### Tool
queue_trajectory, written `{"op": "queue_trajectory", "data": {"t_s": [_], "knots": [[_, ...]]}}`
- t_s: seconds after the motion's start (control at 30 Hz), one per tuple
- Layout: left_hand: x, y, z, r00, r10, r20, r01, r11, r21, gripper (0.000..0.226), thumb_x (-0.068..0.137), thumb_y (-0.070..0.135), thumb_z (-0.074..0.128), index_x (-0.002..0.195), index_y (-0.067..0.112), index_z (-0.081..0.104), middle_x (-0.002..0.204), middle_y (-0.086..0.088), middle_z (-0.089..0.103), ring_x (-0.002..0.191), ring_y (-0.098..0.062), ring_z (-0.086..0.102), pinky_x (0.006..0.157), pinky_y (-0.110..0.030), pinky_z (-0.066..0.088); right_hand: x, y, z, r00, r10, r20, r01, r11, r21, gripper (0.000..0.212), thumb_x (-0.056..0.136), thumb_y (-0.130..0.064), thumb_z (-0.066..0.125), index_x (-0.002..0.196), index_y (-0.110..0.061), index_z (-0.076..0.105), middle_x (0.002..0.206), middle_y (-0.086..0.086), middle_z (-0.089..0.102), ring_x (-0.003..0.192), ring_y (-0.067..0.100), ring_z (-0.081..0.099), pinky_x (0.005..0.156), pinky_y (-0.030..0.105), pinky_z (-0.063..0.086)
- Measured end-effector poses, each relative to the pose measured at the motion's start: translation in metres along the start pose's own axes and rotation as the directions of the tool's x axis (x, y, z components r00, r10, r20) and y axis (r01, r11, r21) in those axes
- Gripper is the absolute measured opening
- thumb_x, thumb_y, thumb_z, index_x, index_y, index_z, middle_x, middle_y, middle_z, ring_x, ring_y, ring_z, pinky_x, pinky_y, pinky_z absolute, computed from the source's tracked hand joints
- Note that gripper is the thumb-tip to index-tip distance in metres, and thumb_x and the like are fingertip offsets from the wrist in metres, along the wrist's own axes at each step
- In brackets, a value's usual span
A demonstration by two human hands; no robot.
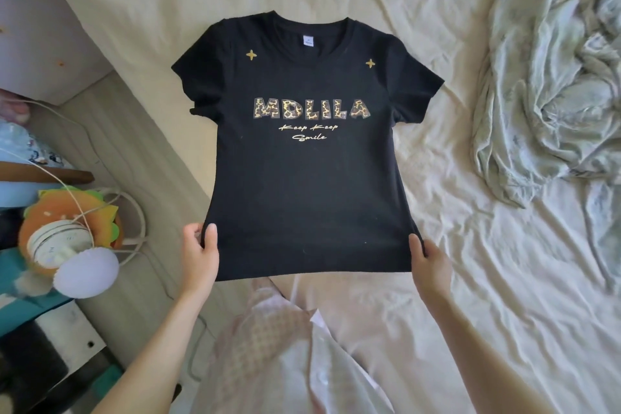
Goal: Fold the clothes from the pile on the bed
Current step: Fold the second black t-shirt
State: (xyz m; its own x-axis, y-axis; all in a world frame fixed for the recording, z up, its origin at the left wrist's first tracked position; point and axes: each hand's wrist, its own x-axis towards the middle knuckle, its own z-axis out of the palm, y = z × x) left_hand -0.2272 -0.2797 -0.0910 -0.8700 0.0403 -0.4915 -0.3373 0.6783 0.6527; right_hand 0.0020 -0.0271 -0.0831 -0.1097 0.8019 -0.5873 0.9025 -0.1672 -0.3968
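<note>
**Tee spread flat, hem pinched, ready to fold**

Bed (420, 44): black T-shirt (302, 185) lies face up, centre. Left hand (200, 254) and right hand (431, 259) each grip a hem corner, pinching fabric. Likely best: keep hem taut, smooth wrinkles, then fold sides in evenly.

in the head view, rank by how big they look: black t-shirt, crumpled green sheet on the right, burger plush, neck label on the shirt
1. black t-shirt
2. green sheet, partly cut off by the frame edge, so it may be larger
3. burger plush
4. neck label
</note>
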Motion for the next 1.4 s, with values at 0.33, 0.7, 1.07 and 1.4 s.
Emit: {"op": "queue_trajectory", "data": {"t_s": [0.33,0.7,1.07,1.4], "knots": [[0.03,-0.029,0.013,0.852,-0.445,0.277,0.379,0.888,0.262,0.032,0.093,0.015,0.056,0.122,0.013,0.043,0.109,-0.007,0.052,0.076,-0.02,0.057,0.07,-0.034,0.049,0.013,-0.034,0.011,0.99,-0.141,-0.007,0.13,0.933,-0.336,0.041,0.095,-0.02,0.045,0.135,-0.008,0.045,0.139,0.011,0.047,0.131,0.031,0.038,0.105,0.044,0.029],[0.168,0.098,0.013,0.852,-0.388,0.35,0.503,0.793,-0.343,0.022,0.097,0.028,0.051,0.113,0.012,0.048,0.112,-0.009,0.058,0.102,-0.024,0.06,0.083,-0.038,0.05,0.046,-0.2,0.124,0.626,-0.622,0.47,0.778,0.458,-0.43,0.055,0.1,-0.035,0.039,0.15,-0.023,0.021,0.16,0.004,0.007,0.147,0.023,0.003,0.116,0.05,0.008],[0.192,0.112,0.021,0.799,-0.492,0.345,0.576,0.465,-0.672,0.014,0.089,0.01,0.063,0.103,0.008,0.061,0.103,-0.007,0.067,0.091,-0.018,0.064,0.07,-0.028,0.051,0.059,-0.357,0.167,0.601,-0.768,0.221,0.783,0.621,0.025,0.023,0.097,-0.02,0.049,0.113,-0.007,0.059,0.104,0.008,0.059,0.087,0.02,0.055,0.071,0.019,0.037],[0.147,0.126,0.029,0.916,0.379,-0.129,-0.386,0.922,-0.037,0.013,0.084,0.002,0.062,0.085,0.013,0.055,0.12,0.006,0.053,0.107,-0.009,0.05,0.086,-0.017,0.041,0.079,-0.404,0.168,0.684,-0.105,0.722,-0.194,0.928,0.319,0.062,0.096,-0.055,0.037,0.14,-0.011,0.041,0.139,0.009,0.05,0.124,0.024,0.05,0.102,0.041,0.038]]}}
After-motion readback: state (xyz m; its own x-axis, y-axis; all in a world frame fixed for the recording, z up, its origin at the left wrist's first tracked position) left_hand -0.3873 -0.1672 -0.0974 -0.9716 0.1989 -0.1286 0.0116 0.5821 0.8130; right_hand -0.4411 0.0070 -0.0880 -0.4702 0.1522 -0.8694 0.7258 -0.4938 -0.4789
